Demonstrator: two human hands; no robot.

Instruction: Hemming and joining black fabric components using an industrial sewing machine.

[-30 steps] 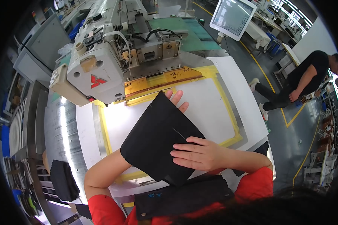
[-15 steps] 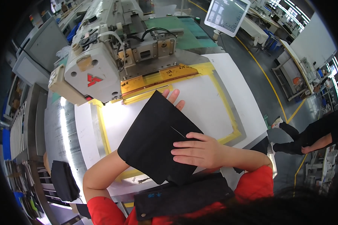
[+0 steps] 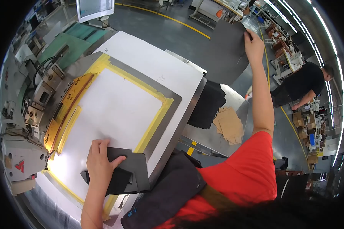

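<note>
The left hand lay flat on a small black fabric piece near the lower edge of the white surface, its fingers spread open and pressing down, not closed around anything. This piece rested partly on the white area and partly over the yellow tape frame and the grey metal border beside it.

The right hand was raised far away to the right, and its fingers pinched the upper edge of a large dark sheet, which hung in the air above the floor.

A sewing machine stood along the left side of the surface, close to the left hand but not touching it. Between the two hands, on a lower metal shelf, lay a black folded cloth and, just beside it, a stack of brown cardboard pieces. Further right, another person in black bent over a workstation, well apart.
</note>
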